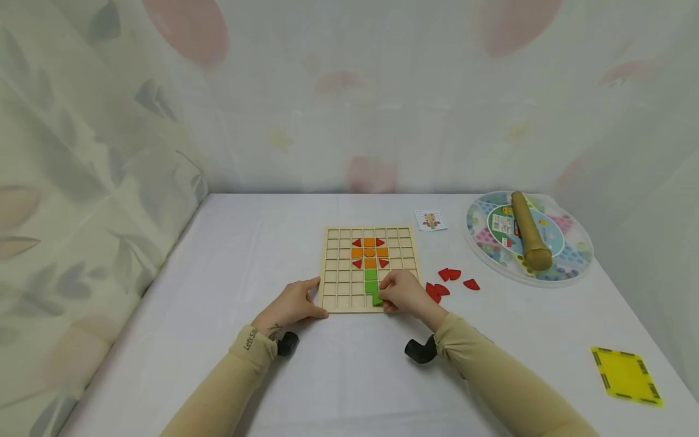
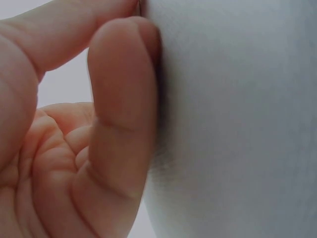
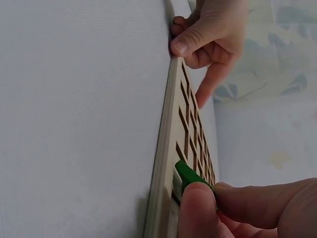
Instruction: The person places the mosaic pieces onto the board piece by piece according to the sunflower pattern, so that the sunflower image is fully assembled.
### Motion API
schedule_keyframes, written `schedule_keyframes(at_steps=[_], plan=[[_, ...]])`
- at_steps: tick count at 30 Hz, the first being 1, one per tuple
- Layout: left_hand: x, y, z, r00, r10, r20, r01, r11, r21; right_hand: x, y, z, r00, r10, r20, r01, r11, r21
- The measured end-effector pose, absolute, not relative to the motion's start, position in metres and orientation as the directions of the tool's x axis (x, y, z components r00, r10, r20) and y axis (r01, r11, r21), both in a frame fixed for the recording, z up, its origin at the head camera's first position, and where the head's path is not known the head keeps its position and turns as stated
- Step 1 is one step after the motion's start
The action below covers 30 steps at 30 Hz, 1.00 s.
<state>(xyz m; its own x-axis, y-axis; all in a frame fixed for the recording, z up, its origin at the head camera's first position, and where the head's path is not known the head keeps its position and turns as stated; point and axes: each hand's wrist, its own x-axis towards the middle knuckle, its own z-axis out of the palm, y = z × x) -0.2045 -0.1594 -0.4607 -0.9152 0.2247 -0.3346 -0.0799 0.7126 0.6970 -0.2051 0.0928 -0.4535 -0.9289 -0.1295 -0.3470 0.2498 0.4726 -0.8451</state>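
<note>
A pale wooden grid board [image 1: 344, 292] lies on the table. Its cells hold orange squares [image 1: 369, 242] in a cross around an orange circle [image 1: 369, 252], red pieces [image 1: 357, 263] at the corners, and green squares [image 1: 371, 275] running toward the front edge. Between thumb and fingers, my right hand [image 1: 406, 293] pinches a green square tile [image 3: 190, 174], tilted over the front part of the grid. My left hand [image 1: 289, 303] grips the board's front left corner, thumb [image 3: 182, 45] at the front edge, index finger along the left side. The left wrist view shows curled fingers [image 2: 121, 109] close up.
Several loose red fan-shaped pieces [image 1: 471, 284] lie right of the board. Behind them is a small pattern card [image 1: 431, 220]. A round patterned plastic lid [image 1: 573, 255] bears a brown club-shaped object [image 1: 526, 230]. At front right lies a yellow square tile [image 1: 627, 375].
</note>
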Motion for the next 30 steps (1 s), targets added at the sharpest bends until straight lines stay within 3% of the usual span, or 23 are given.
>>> schedule_keyframes(at_steps=[22,30], plan=[[-0.204,-0.159,-0.459,-0.916,0.227,-0.33,-0.072,0.717,0.693,-0.204,0.081,-0.456,-0.964,-0.131,-0.23,0.102,0.618,-0.779],[-0.204,-0.159,-0.461,-0.914,0.225,-0.337,-0.078,0.718,0.692,-0.21,0.107,-0.428,-0.987,-0.072,-0.142,0.06,0.658,-0.751]])
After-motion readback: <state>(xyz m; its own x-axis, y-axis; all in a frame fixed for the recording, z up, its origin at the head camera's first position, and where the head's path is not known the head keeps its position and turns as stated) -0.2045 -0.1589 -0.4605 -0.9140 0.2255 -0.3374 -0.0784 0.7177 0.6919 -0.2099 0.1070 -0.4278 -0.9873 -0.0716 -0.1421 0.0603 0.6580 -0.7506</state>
